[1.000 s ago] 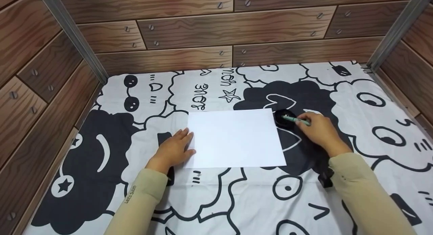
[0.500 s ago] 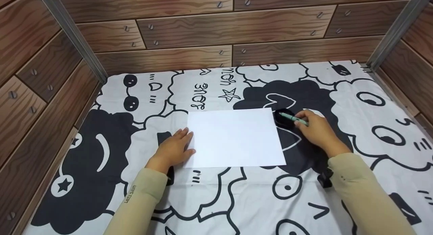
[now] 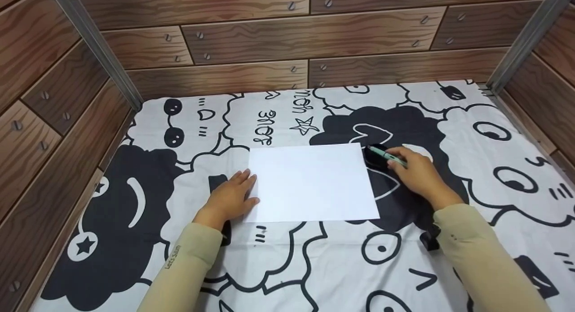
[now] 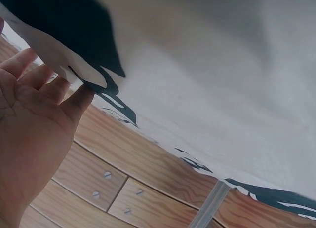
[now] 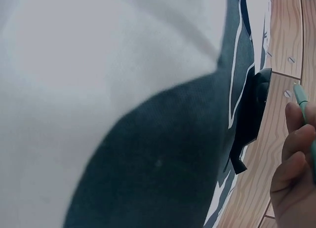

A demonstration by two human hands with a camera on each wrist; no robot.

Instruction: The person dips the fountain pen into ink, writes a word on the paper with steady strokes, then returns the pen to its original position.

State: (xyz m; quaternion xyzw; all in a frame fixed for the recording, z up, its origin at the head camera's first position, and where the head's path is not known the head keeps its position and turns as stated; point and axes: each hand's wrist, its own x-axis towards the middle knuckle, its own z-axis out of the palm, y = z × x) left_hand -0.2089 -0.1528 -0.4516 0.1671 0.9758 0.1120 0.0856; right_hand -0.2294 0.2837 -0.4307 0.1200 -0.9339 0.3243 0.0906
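Observation:
A blank white sheet of paper [image 3: 312, 184] lies on the patterned cloth. My left hand [image 3: 231, 197] rests at its left edge, fingers extended onto the margin; the left wrist view shows that hand [image 4: 37, 107] from the palm side. Between the thumb and fingers of my right hand [image 3: 420, 175] is a slim green pen [image 3: 389, 157], its tip pointing up and left. The pen is above a round, black, dish-like object [image 3: 375, 162] beside the paper's right edge. In the right wrist view, this black object [image 5: 253, 109] has a raised profile; its kind is unclear.
A black-and-white cartoon cloth [image 3: 287, 258] covers the table. Wood-print panels [image 3: 251, 42] stand behind and at both sides, with grey metal posts [image 3: 96, 42] at the corners. A small black device [image 3: 430, 240] sits at the right wrist.
The pen's tip has moved left and slightly up, from over the black object's middle to its upper left rim. My right hand has shifted slightly left. My left hand and the paper stay put.

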